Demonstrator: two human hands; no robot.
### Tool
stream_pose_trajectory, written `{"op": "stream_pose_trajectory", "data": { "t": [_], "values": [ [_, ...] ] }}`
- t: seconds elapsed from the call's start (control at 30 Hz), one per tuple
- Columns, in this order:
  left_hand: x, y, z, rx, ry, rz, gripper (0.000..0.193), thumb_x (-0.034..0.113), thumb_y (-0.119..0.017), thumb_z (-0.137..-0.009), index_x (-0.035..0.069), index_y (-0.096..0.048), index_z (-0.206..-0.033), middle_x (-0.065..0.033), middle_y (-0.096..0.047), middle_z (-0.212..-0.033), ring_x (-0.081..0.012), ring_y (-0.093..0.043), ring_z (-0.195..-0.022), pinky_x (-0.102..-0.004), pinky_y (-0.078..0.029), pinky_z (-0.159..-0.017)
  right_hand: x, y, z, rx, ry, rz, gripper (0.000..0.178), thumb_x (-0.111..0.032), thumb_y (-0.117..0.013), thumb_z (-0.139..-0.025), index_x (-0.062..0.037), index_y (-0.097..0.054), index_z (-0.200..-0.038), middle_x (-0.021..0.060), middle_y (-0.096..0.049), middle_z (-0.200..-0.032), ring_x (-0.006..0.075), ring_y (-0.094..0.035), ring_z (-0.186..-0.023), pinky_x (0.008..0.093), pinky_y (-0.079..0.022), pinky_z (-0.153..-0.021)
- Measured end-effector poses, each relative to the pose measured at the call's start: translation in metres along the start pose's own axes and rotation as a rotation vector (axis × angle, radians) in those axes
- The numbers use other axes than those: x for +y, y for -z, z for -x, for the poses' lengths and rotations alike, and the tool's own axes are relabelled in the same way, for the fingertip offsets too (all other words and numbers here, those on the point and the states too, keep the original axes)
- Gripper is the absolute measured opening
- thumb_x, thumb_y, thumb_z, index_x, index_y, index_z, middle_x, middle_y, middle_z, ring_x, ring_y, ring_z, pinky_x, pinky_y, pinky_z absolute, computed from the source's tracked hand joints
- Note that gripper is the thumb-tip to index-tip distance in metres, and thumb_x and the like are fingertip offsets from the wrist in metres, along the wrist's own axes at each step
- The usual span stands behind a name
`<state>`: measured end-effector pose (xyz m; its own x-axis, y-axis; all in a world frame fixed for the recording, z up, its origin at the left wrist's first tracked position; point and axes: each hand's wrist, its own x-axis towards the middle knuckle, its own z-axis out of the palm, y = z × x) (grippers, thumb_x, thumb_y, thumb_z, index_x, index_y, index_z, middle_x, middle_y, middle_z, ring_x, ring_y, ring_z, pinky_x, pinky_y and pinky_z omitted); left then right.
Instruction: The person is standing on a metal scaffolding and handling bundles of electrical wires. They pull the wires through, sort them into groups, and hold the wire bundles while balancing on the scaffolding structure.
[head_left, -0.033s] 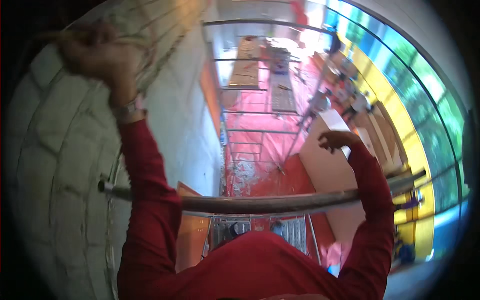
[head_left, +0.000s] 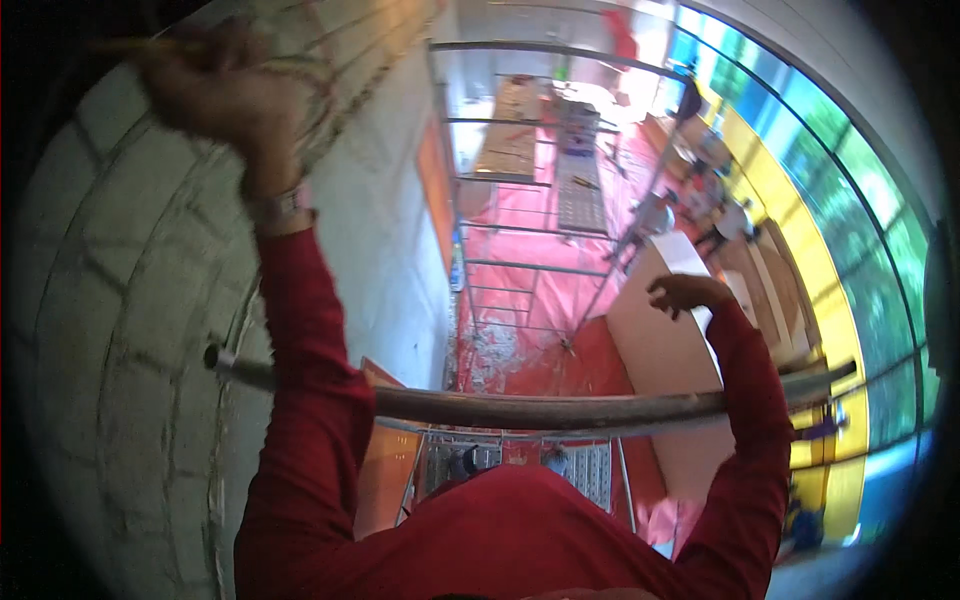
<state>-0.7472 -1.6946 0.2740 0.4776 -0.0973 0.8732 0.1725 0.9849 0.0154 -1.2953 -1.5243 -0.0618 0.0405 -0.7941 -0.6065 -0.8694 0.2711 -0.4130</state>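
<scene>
High at the upper left, my left hand (head_left: 225,100) is closed beside the block wall (head_left: 110,290). A thin yellowish strand (head_left: 160,45) shows at its fingers, dim and blurred. It looks like cord or cable, though I cannot make out its kind. On the other side, my right hand (head_left: 690,294) hangs in the air with nothing in it, its fingers loosely bent and apart. Both red-sleeved arms reach out over a metal scaffold pipe (head_left: 560,411) that crosses in front of my body.
Below me are perforated metal scaffold planks (head_left: 585,475). Farther off stands another scaffold frame (head_left: 540,267) with boards (head_left: 508,130) on it, over red floor sheeting (head_left: 540,365). A large pale panel (head_left: 660,370) leans at the right. People (head_left: 725,225) are near the yellow wall and windows.
The whole view has shifted a little, so the far scaffold and both hands sit farther right. My left hand stays closed up by the wall; my right hand keeps its loose pose.
</scene>
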Motion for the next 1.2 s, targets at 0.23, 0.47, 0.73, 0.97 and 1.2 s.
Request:
{"op": "stream_pose_trajectory", "data": {
  "t": [0.23,0.47,0.73,0.97,1.2],
  "values": [
    [-0.050,0.020,0.021,-0.073,0.237,0.080,0.039,0.034,-0.044,-0.107,0.012,-0.034,-0.076,0.0018,-0.030,-0.061,-0.0108,-0.026,-0.049,-0.0288,-0.025,-0.050,-0.051,0.000,0.000,0.029,0.002,0.015,0.055,-0.042,-0.067,-0.100,-0.0053,-0.058,-0.139,0.0126,-0.074,-0.100,0.0206,-0.075,-0.078,0.0332,-0.056,-0.064],
    [-0.148,0.110,0.053,0.054,0.468,-0.364,0.033,0.029,-0.046,-0.109,0.007,-0.038,-0.087,-0.0001,-0.034,-0.082,-0.0140,-0.035,-0.071,-0.0278,-0.032,-0.063,-0.052,0.007,0.012,0.083,0.015,-0.016,0.057,-0.045,-0.067,-0.098,-0.0073,-0.058,-0.140,0.0120,-0.074,-0.105,0.0192,-0.075,-0.082,0.0347,-0.057,-0.067],
    [-0.202,0.191,0.052,-0.258,-0.014,-0.914,0.040,0.037,-0.040,-0.111,0.001,-0.050,-0.097,-0.0060,-0.043,-0.087,-0.0187,-0.039,-0.073,-0.0322,-0.039,-0.069,-0.057,0.011,0.017,0.083,0.007,0.054,0.057,-0.041,-0.065,-0.101,-0.0070,-0.054,-0.145,0.0144,-0.073,-0.114,0.0207,-0.075,-0.083,0.0384,-0.058,-0.073],
    [-0.161,0.150,0.070,-0.199,0.511,-0.642,0.043,0.041,-0.039,-0.112,0.004,-0.044,-0.091,-0.0040,-0.039,-0.085,-0.0146,-0.035,-0.070,-0.0286,-0.036,-0.064,-0.056,0.008,0.019,0.132,0.003,0.076,0.053,-0.048,-0.066,-0.098,-0.0133,-0.062,-0.139,0.0100,-0.074,-0.108,0.0197,-0.074,-0.077,0.0370,-0.056,-0.067],
    [-0.171,0.156,0.066,-0.301,0.268,-0.729,0.040,0.040,-0.038,-0.113,0.010,-0.034,-0.086,-0.0007,-0.029,-0.084,-0.0146,-0.025,-0.068,-0.0290,-0.031,-0.064,-0.055,0.008,0.017,0.129,-0.006,0.094,0.054,-0.054,-0.067,-0.097,-0.0177,-0.062,-0.136,0.0091,-0.074,-0.107,0.0209,-0.074,-0.079,0.0398,-0.057,-0.071]
  ]
}}
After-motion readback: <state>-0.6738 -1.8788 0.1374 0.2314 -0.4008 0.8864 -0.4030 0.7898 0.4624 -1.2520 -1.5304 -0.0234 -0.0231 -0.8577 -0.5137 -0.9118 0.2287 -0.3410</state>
